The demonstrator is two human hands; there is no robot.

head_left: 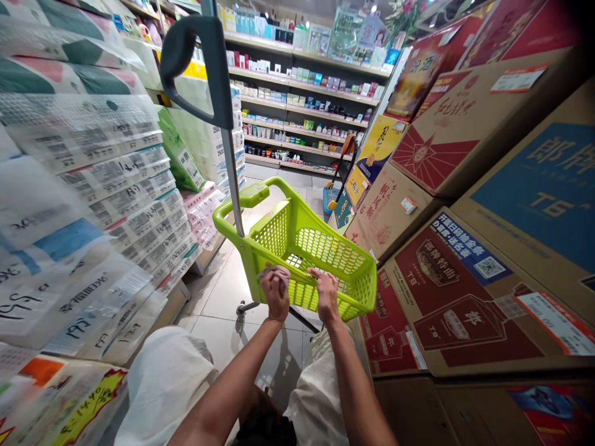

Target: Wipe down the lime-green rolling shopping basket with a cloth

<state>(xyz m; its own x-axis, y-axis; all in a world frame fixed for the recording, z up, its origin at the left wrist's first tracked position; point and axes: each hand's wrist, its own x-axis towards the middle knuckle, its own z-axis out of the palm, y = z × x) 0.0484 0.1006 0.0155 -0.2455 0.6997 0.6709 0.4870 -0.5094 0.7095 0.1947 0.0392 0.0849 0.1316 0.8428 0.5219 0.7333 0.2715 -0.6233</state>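
A lime-green shopping cart (334, 248) with perforated basket walls stands in front of me, its inside bare as far as I can see. My left hand (277, 298) is closed around a crumpled pinkish-grey cloth (281, 275), held against the near rim of the basket. Further right along that same rim, my right hand (328, 298) has its fingers bent over the edge, gripping it. A metal pole (231, 179) with a dark grey loop handle (223, 74) rises from the cart's left end.
Wrapped paper packs (125, 179) are stacked along the left. Printed cardboard boxes (455, 272) form a wall close on the right. Shelves (297, 80) of small packages line the back. A blue item (331, 199) stands on the tiled floor (218, 291) beyond the cart.
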